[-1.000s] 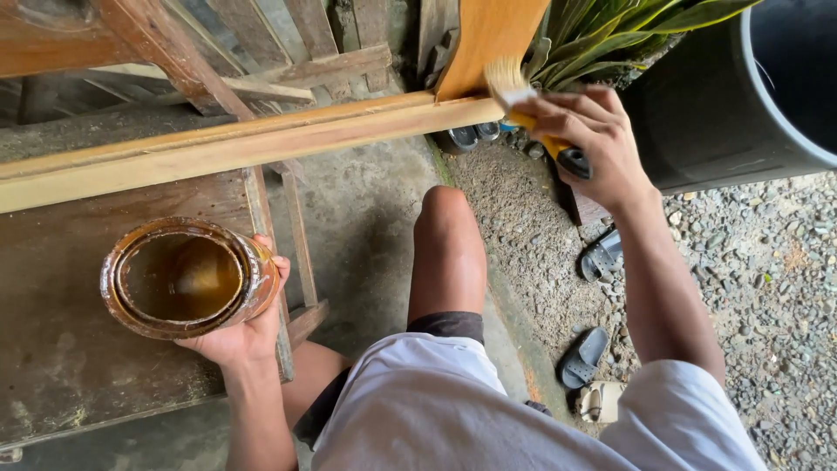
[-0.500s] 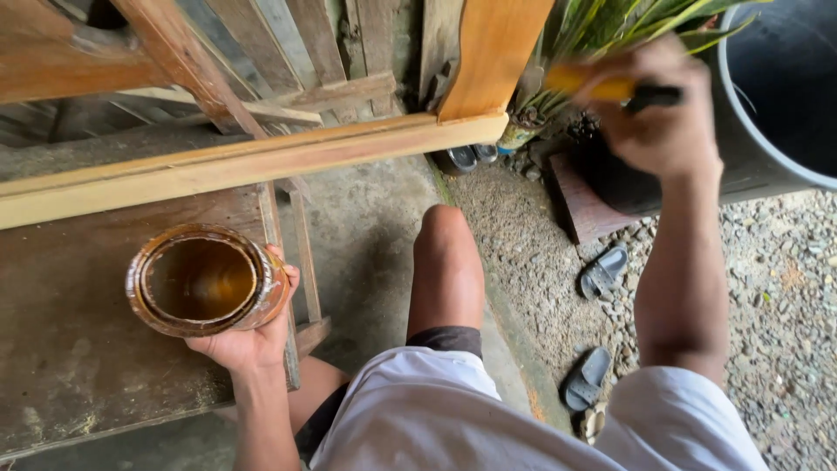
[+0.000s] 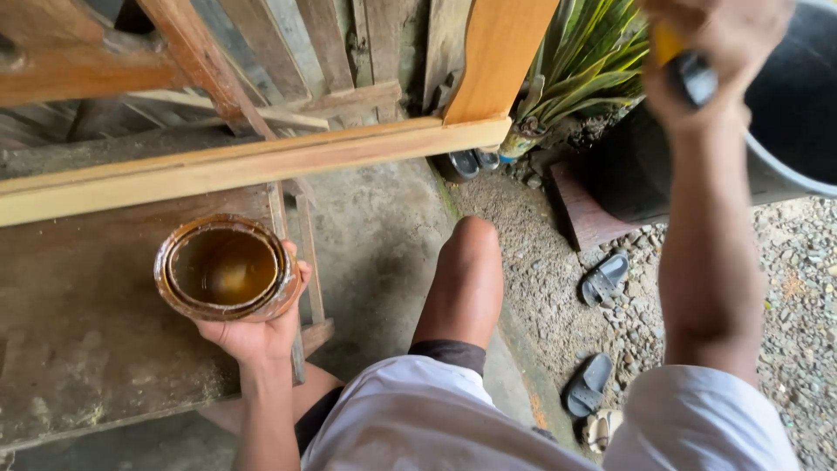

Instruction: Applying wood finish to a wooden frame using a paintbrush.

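Clearly the round tub (image 3: 225,269) of amber finish sits cupped from below in the left hand (image 3: 257,327), level, over the weathered worktop (image 3: 78,349). The right hand (image 3: 697,61) is closed around a brush handle (image 3: 689,70) raised near the pale wooden frame (image 3: 253,161). Good practice: keep the tub level and the brush wrist steady.
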